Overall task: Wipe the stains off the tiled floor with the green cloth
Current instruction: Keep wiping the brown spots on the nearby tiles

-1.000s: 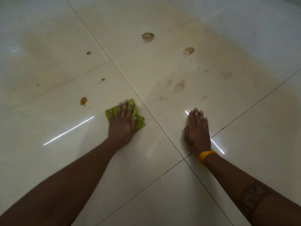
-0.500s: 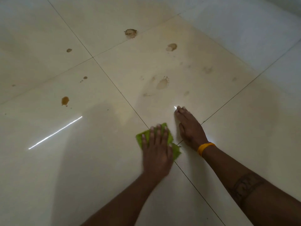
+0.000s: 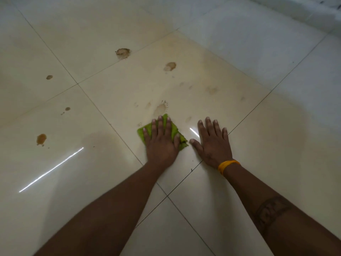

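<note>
**Supervisor:** Where do I find the cloth, and what are the hands doing?

**Operator:** I see the green cloth [image 3: 160,133] flat on the tiled floor [image 3: 276,148], just right of a grout line. My left hand [image 3: 160,140] lies on top of it with the fingers straight and slightly spread, pressing it down; nothing is curled round it. My right hand [image 3: 211,143] rests just beside it, palm down, fingers spread wide, bare on the tile and holding nothing. There is an orange band [image 3: 227,165] on that wrist.

**Supervisor:** How much of the job do you reckon is done?

**Operator:** Little, I judge. The splash stain [image 3: 160,109] sits just beyond the cloth's far edge, untouched as far as I can tell. Further out I count a ringed brown stain [image 3: 122,53] and a paler one [image 3: 169,66], with faint smudges to their right. On the left tiles there is a dark orange stain [image 3: 41,139], a small spot pair [image 3: 66,109] and another small stain [image 3: 49,77].

**Supervisor:** And cleaned ground?

**Operator:** The tiles nearest me look free of marks, though I cannot tell whether wiping made them so.
</note>
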